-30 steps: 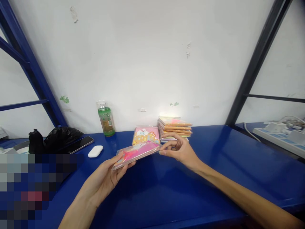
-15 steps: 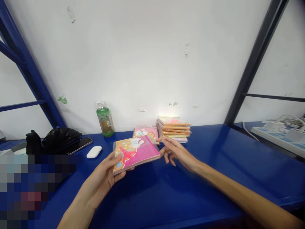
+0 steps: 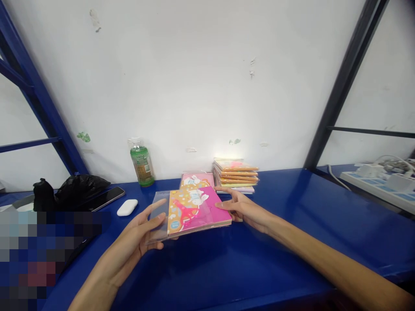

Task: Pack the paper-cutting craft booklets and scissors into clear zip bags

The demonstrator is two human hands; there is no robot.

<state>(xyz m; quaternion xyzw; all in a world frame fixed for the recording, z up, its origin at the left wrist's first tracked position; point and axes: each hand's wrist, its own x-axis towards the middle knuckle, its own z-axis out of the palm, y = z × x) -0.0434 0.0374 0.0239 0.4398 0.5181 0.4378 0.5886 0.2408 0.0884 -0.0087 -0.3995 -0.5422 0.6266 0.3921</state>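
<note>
I hold a flat pink and orange packet [image 3: 197, 209] in a clear plastic sleeve above the blue shelf [image 3: 292, 224]. My left hand [image 3: 142, 235] grips the sleeve's empty left end, thumb on top. At the packet's right edge my right hand [image 3: 241, 207] pinches it, thumb on its face and fingers below. Behind it lies another pink packet [image 3: 196, 179], and a stack of several similar packets [image 3: 236, 172] stands by the wall.
A green bottle [image 3: 142, 162] stands at the wall. A white earbud case [image 3: 127, 207], a phone [image 3: 105, 198] and a black bag [image 3: 69, 190] lie to the left. A power strip [image 3: 379, 183] sits at far right. Dark frame posts rise at both sides.
The packet has turned from edge-on to face up and moved right, part way out of the clear sleeve. My right hand went from loose fingers beside it to gripping its right edge.
</note>
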